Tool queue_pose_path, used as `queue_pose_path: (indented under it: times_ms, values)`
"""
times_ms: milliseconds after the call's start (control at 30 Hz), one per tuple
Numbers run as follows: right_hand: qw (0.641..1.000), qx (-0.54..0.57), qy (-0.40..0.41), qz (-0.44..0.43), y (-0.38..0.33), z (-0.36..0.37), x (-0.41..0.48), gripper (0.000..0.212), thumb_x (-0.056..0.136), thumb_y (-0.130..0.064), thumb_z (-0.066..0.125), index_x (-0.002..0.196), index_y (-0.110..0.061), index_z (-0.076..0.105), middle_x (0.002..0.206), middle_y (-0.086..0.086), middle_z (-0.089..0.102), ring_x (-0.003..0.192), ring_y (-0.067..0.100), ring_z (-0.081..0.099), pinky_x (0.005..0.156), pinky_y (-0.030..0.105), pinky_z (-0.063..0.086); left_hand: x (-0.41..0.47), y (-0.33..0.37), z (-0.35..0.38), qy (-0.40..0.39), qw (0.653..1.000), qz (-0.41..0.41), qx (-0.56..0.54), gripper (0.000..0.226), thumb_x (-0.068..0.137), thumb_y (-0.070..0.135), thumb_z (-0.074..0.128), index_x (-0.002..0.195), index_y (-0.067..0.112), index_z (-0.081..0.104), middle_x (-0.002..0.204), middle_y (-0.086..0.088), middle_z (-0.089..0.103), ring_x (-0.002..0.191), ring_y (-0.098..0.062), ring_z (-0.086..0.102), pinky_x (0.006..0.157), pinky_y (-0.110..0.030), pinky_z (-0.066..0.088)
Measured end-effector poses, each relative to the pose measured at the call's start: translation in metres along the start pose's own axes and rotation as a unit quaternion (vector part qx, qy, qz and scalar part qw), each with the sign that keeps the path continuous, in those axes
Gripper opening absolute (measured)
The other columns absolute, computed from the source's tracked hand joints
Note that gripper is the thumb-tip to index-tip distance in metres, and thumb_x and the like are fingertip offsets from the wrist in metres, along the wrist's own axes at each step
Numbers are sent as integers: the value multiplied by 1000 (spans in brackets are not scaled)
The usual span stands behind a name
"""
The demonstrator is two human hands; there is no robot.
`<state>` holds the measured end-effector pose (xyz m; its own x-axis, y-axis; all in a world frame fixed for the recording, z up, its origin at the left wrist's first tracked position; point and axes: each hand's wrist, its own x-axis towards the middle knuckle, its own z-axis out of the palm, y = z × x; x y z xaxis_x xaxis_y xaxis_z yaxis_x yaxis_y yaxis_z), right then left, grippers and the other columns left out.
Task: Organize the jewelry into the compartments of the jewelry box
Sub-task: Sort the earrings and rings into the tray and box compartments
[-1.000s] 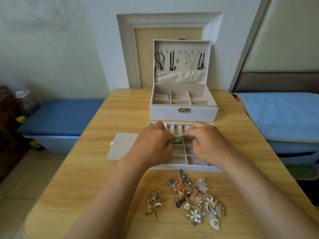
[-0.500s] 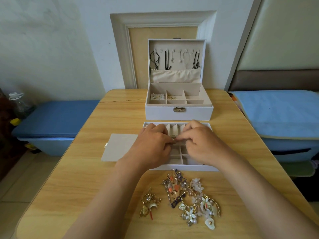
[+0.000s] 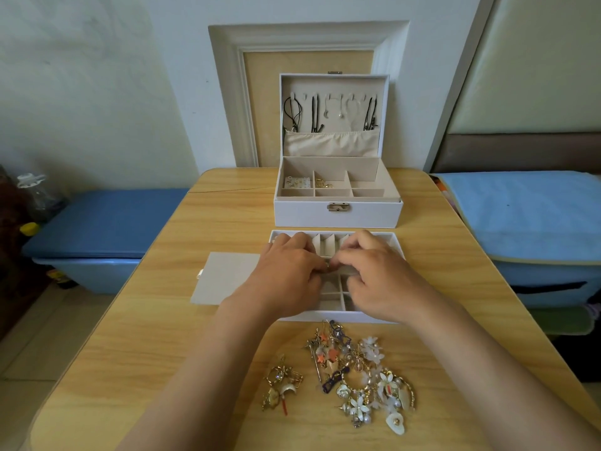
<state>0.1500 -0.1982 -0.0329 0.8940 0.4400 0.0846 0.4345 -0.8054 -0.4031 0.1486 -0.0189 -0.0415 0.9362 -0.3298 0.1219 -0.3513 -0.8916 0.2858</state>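
Two jewelry box [image 3: 338,213] compartments hold small pieces [image 3: 322,183].

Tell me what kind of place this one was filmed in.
Probably a room in a home, perhaps a bedroom: a wooden table by the wall, an open jewelry box on it, and what looks like a blue-covered bed at the right.
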Motion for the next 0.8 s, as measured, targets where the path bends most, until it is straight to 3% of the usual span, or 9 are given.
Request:
queue_pose_path:
  times_ms: [200,400,533,800]
  values:
    - [996,-81,-26,20,-7,6,1,37,90,-15,46,124,-22,61,147,2,33,137,25,30,108,45,31,2,-6,2,12,999,-6,-36,30,90,24,55,110,33,75,107,6,53,107,-26,41,93,-38,37]
    - [995,-95,-32,19,-11,5,1,37,92,-15,44,123,-23,63,151,3,32,139,27,30,108,46,31,5,-10,0,36,997,-8,-71,45,72,27,44,101,28,78,99,-2,65,96,-28,53,87,-43,46]
    - [995,-95,-37,15,-9,5,2,36,92,-16,45,118,-23,69,154,3,31,140,28,30,110,48,34,3,-10,3,59,997,1,-53,42,75,24,44,100,19,77,95,-4,64,90,-30,51,83,-45,48]
    - [999,-39,-30,22,-6,-2,2,41,92,-12,42,114,-24,74,153,1,36,140,23,35,108,45,41,1,-6,3,39,999,5,-12,43,81,33,42,105,31,77,100,1,58,96,-29,46,88,-45,44]
